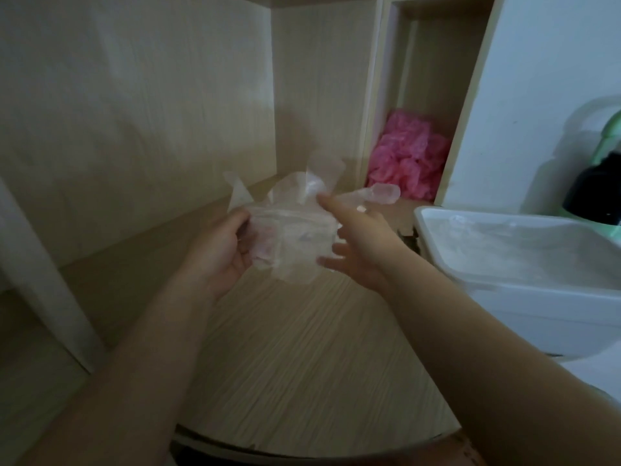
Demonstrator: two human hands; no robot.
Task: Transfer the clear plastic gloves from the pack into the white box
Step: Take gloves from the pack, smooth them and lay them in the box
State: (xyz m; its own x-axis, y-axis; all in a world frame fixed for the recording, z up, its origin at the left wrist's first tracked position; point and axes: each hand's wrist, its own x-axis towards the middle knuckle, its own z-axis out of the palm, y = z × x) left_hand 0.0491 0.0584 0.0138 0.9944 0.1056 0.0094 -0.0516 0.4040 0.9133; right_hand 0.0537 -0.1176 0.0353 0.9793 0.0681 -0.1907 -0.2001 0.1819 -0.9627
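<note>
— Forearms [487, 338] out over the pale wooden desk [302, 381]. What's the left hand [218, 257] got?
— It's curled round the crumpled clear plastic glove pack [292, 240], mid-air beside the white plastic box [537, 314]; the right hand [359, 243] is splayed, forefinger touching it.

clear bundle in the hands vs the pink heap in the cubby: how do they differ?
Colour: the clear gloves are see-through; the pink heap is bright pink.
Place: the clear gloves are held over the table, gripped by the left hand and touched by the right hand; the pink heap lies in the cubby.
Shape: the clear gloves show glove fingers sticking out; the pink heap is a crumpled mass.
Both look like thin crinkled plastic.
</note>
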